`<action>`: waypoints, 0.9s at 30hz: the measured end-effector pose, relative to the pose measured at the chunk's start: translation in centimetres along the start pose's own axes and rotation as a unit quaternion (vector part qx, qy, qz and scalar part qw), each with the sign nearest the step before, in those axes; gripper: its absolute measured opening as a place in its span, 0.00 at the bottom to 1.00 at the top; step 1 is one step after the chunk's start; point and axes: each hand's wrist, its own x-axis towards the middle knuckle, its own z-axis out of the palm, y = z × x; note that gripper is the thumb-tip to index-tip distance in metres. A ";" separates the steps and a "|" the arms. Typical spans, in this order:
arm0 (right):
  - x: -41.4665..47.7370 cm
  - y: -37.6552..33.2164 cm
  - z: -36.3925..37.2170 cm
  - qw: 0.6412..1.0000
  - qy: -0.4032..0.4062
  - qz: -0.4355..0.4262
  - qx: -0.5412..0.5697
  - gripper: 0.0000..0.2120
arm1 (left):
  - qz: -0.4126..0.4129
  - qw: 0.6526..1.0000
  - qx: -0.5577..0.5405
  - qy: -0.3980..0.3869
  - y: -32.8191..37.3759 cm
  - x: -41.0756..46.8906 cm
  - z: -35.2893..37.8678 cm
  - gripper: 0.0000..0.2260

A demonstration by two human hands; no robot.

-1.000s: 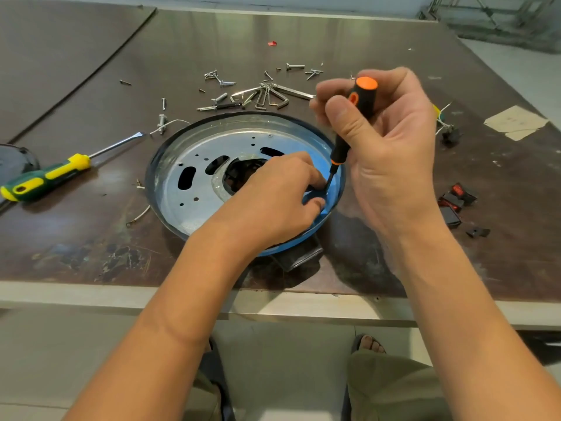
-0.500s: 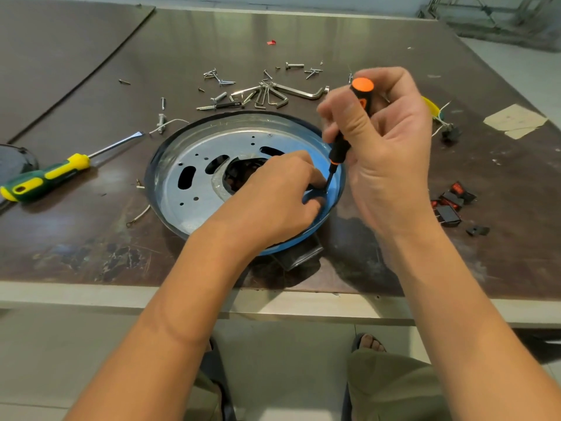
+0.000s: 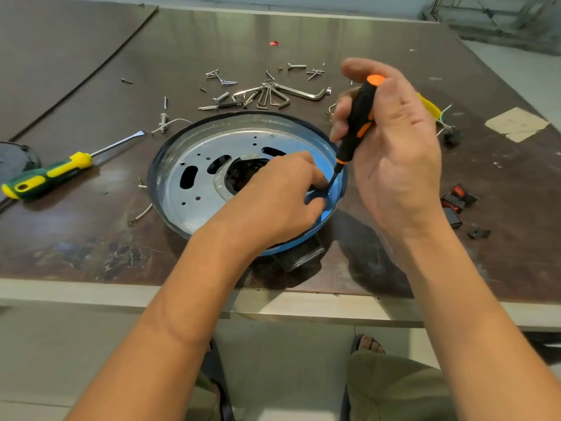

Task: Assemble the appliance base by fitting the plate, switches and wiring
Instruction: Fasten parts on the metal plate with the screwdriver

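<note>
The round blue appliance base (image 3: 335, 205) lies on the table with a silver metal plate (image 3: 194, 205) seated inside it. My right hand (image 3: 391, 153) grips a black and orange screwdriver (image 3: 356, 123), held nearly upright, its tip down at the plate's right edge. My left hand (image 3: 276, 202) rests on the plate with thumb and forefinger pinched right at the screwdriver tip; what they pinch is hidden. Red and black rocker switches (image 3: 458, 202) lie to the right of the base.
A yellow and green flat screwdriver (image 3: 48, 174) lies at the left. Several loose screws and hex keys (image 3: 273, 94) are scattered behind the base. A scrap of cardboard (image 3: 516, 124) and a yellow-wired part (image 3: 437, 113) lie at the far right. The table's front edge (image 3: 121, 294) is close.
My right hand has shifted its grip on the screwdriver handle, the fingers opening and rolling around it, while the tip stays at the same spot. The left hand has not moved.
</note>
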 end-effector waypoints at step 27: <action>0.1 0.3 0.0 0.999 0.028 0.018 0.033 0.09 | 0.001 1.000 -0.003 0.003 0.1 0.0 0.1 0.11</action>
